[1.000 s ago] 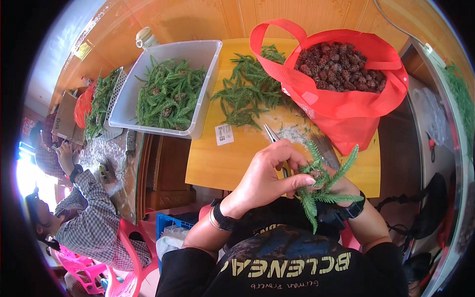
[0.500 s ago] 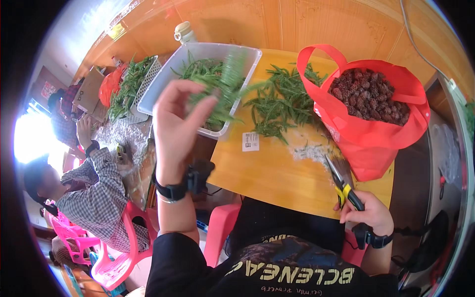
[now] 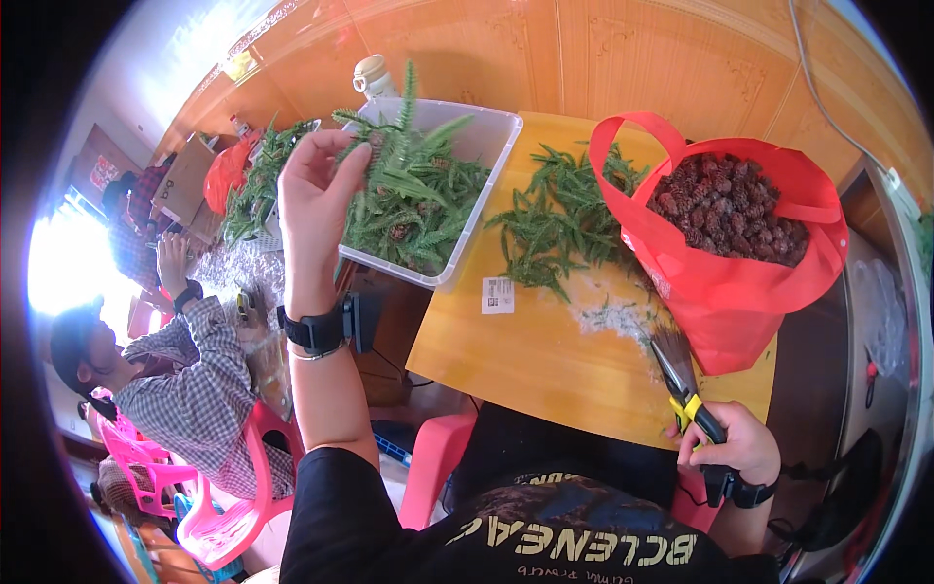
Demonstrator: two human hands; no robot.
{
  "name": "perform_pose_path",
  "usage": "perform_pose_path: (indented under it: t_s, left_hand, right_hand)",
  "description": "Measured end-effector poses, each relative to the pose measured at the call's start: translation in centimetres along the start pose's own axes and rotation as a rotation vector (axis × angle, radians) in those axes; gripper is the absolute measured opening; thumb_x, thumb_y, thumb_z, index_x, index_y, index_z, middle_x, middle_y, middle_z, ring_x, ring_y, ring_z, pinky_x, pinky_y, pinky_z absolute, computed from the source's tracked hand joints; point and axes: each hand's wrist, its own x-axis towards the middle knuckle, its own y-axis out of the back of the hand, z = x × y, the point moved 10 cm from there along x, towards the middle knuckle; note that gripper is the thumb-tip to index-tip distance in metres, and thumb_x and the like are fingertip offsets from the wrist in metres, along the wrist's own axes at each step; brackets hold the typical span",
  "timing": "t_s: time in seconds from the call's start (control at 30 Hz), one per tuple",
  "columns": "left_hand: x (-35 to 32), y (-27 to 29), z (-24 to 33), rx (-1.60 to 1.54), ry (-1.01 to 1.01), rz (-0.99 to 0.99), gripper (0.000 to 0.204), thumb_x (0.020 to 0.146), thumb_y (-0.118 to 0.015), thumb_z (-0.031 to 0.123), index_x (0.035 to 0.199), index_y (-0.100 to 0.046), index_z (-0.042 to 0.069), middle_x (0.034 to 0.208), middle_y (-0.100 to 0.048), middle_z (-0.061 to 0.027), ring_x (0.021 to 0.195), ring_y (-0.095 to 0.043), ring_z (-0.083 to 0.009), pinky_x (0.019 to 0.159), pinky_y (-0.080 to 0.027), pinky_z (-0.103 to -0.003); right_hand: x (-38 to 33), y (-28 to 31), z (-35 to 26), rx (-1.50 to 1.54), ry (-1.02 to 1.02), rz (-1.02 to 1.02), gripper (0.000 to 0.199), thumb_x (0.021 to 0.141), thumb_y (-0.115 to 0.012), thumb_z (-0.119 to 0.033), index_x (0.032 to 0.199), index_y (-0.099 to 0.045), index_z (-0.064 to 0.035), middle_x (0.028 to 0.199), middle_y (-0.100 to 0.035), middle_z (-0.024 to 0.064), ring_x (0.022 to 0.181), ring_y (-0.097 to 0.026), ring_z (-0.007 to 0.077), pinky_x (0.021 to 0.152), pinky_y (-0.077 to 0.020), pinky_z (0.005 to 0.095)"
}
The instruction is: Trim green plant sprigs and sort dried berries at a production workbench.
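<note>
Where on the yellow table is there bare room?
The yellow table looks bare between the white label and the near edge, left of the pliers. It's crowded farther back: green sprigs beside the red bag.

Bin [image 3: 494,138] was semi-transp. plastic, smooth. Red bag [image 3: 725,307]: matt cloth, prob. non-woven. Cones [image 3: 725,209] looked woody, v. rough. Held sprig [image 3: 400,151]: matt, bristly, approx. plastic-looking. Pliers [image 3: 694,409] had metal tips w/ smooth plastic grips. Tabletop [image 3: 486,355] was smooth w/ slight sheen; label [image 3: 497,295] matt paper; wall panels [image 3: 662,58] glossy, wood-look; chair [image 3: 440,462] smooth plastic.
</note>
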Motion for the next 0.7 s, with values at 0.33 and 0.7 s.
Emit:
perform_pose_path:
  t_s: [0.33, 0.7]
  left_hand:
    - [0.7, -2.1, -1.7, 0.945, -0.364, -0.131, 0.037, 0.076, -0.069, 0.018, 0.108, -0.059, 0.002, 0.108, -0.059, -0.0164, 0.102, -0.056, -0.0319, 0.09, -0.042, -0.039]
    - [-8.6, -9.1, -1.9, 0.24, 0.305, -0.494, 0.019, 0.089, -0.05, 0.006, 0.1, -0.063, -0.001, 0.077, -0.064, -0.0059, 0.06, -0.057, -0.0096, 0.056, -0.046, -0.023]
  right_hand:
    - [-0.2, 0.4, -0.3, 0.049, 0.069, 0.023, 0.025, 0.074, -0.073, -0.013, 0.088, -0.06, 0.0023, 0.085, -0.066, 0.0092, 0.076, -0.06, 0.0142, 0.074, -0.0449, 0.0266]
    - [-2.5, 2.4, -1.0, -0.083, 0.042, 0.142, 0.023, 0.073, -0.072, -0.013, 0.086, -0.061, 0.0028, 0.081, -0.067, 0.0102, 0.08, -0.063, 0.016, 0.077, -0.046, 0.0284]
